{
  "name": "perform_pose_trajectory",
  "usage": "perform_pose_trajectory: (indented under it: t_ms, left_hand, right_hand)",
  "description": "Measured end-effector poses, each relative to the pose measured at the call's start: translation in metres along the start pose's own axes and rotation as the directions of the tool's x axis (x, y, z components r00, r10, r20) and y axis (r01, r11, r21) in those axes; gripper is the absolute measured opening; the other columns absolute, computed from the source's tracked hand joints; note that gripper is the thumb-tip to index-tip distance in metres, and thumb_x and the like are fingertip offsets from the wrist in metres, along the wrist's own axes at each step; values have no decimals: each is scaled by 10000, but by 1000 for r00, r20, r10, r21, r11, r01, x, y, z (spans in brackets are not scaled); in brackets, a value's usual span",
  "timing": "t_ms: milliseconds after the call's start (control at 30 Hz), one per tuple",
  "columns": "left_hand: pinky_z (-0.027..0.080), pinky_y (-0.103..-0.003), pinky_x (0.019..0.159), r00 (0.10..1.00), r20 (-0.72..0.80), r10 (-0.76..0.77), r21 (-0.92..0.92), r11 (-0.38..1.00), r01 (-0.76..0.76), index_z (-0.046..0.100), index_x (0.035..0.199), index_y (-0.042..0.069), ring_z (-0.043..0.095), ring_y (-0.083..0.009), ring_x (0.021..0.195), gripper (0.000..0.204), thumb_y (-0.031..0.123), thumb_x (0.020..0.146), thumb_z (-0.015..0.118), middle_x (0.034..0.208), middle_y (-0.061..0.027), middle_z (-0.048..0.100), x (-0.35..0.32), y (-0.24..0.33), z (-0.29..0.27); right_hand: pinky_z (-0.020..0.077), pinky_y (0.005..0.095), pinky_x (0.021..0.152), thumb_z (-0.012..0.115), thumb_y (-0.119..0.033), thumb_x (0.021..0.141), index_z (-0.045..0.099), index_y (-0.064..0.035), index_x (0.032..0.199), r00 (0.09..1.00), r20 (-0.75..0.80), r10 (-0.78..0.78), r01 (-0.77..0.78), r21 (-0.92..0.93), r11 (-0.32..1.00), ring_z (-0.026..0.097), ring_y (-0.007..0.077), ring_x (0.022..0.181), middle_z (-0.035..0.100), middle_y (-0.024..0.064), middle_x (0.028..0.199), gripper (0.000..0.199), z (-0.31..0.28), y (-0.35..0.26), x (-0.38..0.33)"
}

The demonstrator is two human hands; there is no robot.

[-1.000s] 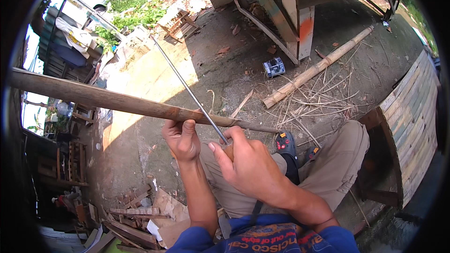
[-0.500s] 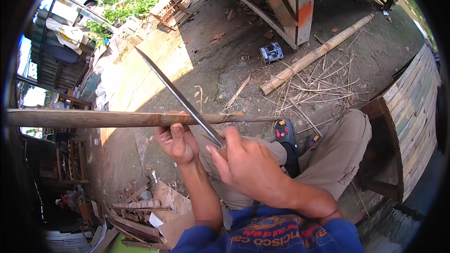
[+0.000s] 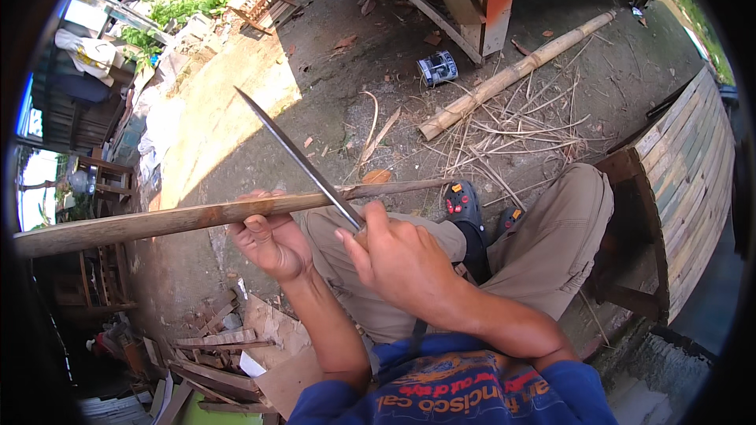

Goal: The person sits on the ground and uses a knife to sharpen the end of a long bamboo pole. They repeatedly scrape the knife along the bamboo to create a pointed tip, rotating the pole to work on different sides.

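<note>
A long brown wooden pole (image 3: pixel 157 224) stretches from the left rim across my lap and tapers toward my shoe. My left hand (image 3: pixel 276 244) holds it from below, thumb on the near side and fingers partly hidden behind it. In my right hand (image 3: pixel 409 264) is the handle of a long, narrow-bladed knife (image 3: pixel 295 159), mostly covered by the fingers. The blade slants up and left, passing over the pole just right of my left hand. From this angle I cannot tell if blade and pole touch.
Ahead on the ground lie a bamboo pole (image 3: pixel 516 75), thin loose strips (image 3: pixel 504 145) and a dark can (image 3: pixel 438 68). A slatted wooden piece (image 3: pixel 689 189) stands at the right. Scrap wood (image 3: pixel 228 370) is heaped at lower left. My dark clog (image 3: pixel 462 203) is near the pole's thin end.
The pole's left end has dropped, so the pole now tilts. My left hand has moved left and slightly down, and my right hand slightly left with the knife. The whole view has shifted a little.
</note>
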State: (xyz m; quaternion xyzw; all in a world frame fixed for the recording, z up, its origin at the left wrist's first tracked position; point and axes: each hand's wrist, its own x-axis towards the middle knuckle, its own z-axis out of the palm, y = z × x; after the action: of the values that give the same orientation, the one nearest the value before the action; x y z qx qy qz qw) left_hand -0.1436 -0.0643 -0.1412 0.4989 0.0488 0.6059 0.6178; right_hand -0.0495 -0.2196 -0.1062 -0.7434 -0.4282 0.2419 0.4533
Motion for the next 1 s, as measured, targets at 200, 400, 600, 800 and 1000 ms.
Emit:
perform_pose_trajectory:
  t_ms: [200, 400, 600, 800, 1000]
  left_hand:
    - [508, -406, 896, 999, -33, 7, 55, 998, -5, 598, 1135, 45, 611, -187, 1019, 264, 207, 943, 679, 1092, -110, 647, 1, 5, -7]
    - [497, -376, 836, 998, -52, -18, 44, 999, 21, 626, 1068, 70, 604, -151, 939, 208, 235, 951, 673, 998, -66, 648, 2, 1, 4]
    - [515, -380, 874, 1000, -15, 5, 72, 997, -4, 639, 1043, 73, 612, -153, 902, 214, 277, 978, 633, 984, -74, 662, 22, -7, 6]
    - [498, -360, 915, 997, -73, 1, 134, 991, 9, 643, 1090, 66, 611, -144, 964, 254, 296, 983, 625, 1052, -62, 673, 34, -14, 12]
    - [462, -335, 952, 999, -46, -28, 140, 990, 34, 634, 1173, 35, 594, -144, 1041, 323, 288, 974, 642, 1119, -62, 663, 51, -23, 1]
  right_hand:
    - [516, 524, 591, 615, -262, 958, 529, 68, 989, 971, -59, 231, -235, -76, 969, 643, 486, 669, 625, 269, 645, 341, 28, 69, 19]
    - [496, 529, 616, 626, -249, 946, 545, 94, 1012, 989, -25, 144, -139, 129, 982, 641, 473, 655, 646, 253, 677, 358, 25, 57, -6]
    - [518, 529, 674, 594, -263, 949, 573, 88, 1026, 949, -74, 308, -304, 65, 951, 644, 500, 714, 626, 301, 667, 360, 35, 138, 18]
    - [520, 550, 710, 596, -288, 948, 604, 100, 990, 904, -134, 406, -400, 70, 914, 645, 509, 746, 636, 325, 720, 390, 60, 170, 19]
    - [534, 551, 762, 571, -303, 960, 614, 92, 952, 867, -96, 490, -491, 14, 871, 659, 497, 826, 661, 324, 816, 398, 62, 206, 16]
